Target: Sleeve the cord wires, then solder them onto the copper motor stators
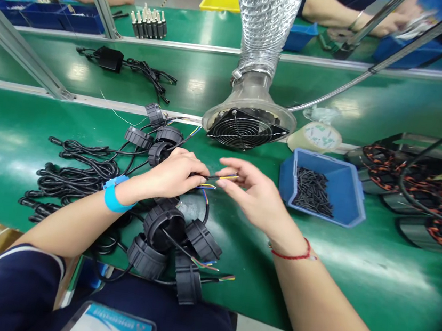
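Note:
My left hand (177, 173), with a blue band on the wrist, is closed around a black cable whose coloured wire ends (223, 177) stick out to the right. My right hand (252, 191), with a red string on the wrist, pinches those wire ends between thumb and fingers. Below the hands lie several black round caps (165, 228) on cables with stripped coloured wires. More black cables (75, 169) are piled to the left on the green table (353, 267).
A blue bin (348, 181) of small black sleeves stands right of my hands. A fume fan (245, 128) under a silver duct sits behind. Copper-wound stators (432, 213) lie far right. Tape roll (317, 137) nearby. Other people's arms work at the far bench.

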### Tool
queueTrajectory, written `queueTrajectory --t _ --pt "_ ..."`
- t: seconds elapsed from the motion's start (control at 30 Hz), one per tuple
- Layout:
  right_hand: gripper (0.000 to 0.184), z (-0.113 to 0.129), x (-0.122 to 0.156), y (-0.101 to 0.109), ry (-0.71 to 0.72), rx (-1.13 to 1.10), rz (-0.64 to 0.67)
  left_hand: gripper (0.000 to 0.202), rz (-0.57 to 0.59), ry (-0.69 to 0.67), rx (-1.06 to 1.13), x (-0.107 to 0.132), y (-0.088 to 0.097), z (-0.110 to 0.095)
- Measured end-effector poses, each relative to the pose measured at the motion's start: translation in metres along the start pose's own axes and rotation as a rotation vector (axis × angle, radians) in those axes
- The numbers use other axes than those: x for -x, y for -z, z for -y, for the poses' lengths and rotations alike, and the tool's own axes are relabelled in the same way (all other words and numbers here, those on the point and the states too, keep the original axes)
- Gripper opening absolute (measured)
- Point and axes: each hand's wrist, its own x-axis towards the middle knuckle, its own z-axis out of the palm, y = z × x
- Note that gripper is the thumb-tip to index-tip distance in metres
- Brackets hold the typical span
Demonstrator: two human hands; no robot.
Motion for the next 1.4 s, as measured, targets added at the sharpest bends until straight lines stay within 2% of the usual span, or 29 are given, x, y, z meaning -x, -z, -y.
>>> queueTrajectory --t 0.07,0.17,0.23,0.27,0.33,0.4,0.43,0.5,0.57,0.6,0.67,0.73,0.83,0.9,1.03,1.23,1.4 --pt "0.043 -0.001 -0.001 0.019 0.021 -0.005 -0.163 0.019 -0.058 0.030 -0.024 -0.001 0.003 0.004" --pt "0.033 -0.010 -0.001 0.056 -0.012 0.130 -0.519 0.019 -0.144 0.058 -0.054 -0.001 0.004 0.012" --pt "0.027 -0.023 -0.001 0.079 -0.117 0.372 -0.609 0.019 -0.202 0.073 -0.116 -0.001 0.001 0.016" --pt "0.025 -0.031 -0.001 0.089 -0.191 0.553 -0.573 0.019 -0.251 0.086 -0.170 -0.001 0.000 0.016" --pt "0.025 -0.047 -0.001 0.104 -0.338 0.837 -0.398 0.023 -0.393 0.129 -0.302 0.001 -0.002 0.015" --pt "0.028 -0.062 -0.002 0.112 -0.394 0.918 -0.247 0.024 -0.488 0.147 -0.388 0.004 -0.002 0.010" --pt "0.030 -0.067 -0.002 0.113 -0.398 0.917 -0.201 0.021 -0.469 0.135 -0.394 0.006 0.000 0.007" --pt "0.034 -0.074 -0.004 0.112 -0.399 0.919 -0.168 0.016 -0.273 0.066 -0.355 0.011 0.004 0.002" --pt "0.035 -0.075 -0.005 0.109 -0.411 0.937 -0.184 0.018 -0.022 0.007 -0.342 0.016 0.007 -0.002" --pt "0.033 -0.073 -0.005 0.107 -0.415 0.945 -0.199 0.017 0.060 0.009 -0.354 0.017 0.009 -0.003" --pt "0.028 -0.069 -0.005 0.104 -0.410 0.955 -0.230 0.016 0.117 0.040 -0.367 0.019 0.009 -0.004" --pt "0.025 -0.063 -0.005 0.102 -0.400 0.956 -0.248 0.016 0.056 0.060 -0.303 0.019 0.007 -0.005" --pt "0.026 -0.055 -0.003 0.100 -0.407 0.958 -0.272 0.016 -0.145 0.019 -0.109 0.016 -0.002 -0.007" --pt "0.027 -0.050 -0.003 0.097 -0.430 0.972 -0.289 0.015 -0.212 -0.011 0.013 0.013 -0.009 -0.008" --pt "0.028 -0.046 -0.003 0.093 -0.477 1.020 -0.302 0.014 -0.159 -0.029 0.066 0.010 -0.018 -0.006" --pt "0.020 -0.049 -0.005 0.098 -0.535 0.966 -0.348 0.016 -0.154 -0.036 0.056 0.011 -0.019 -0.004" --pt "0.011 -0.054 -0.005 0.107 -0.447 0.804 -0.464 0.016 -0.153 -0.048 0.046 0.011 -0.019 -0.003"
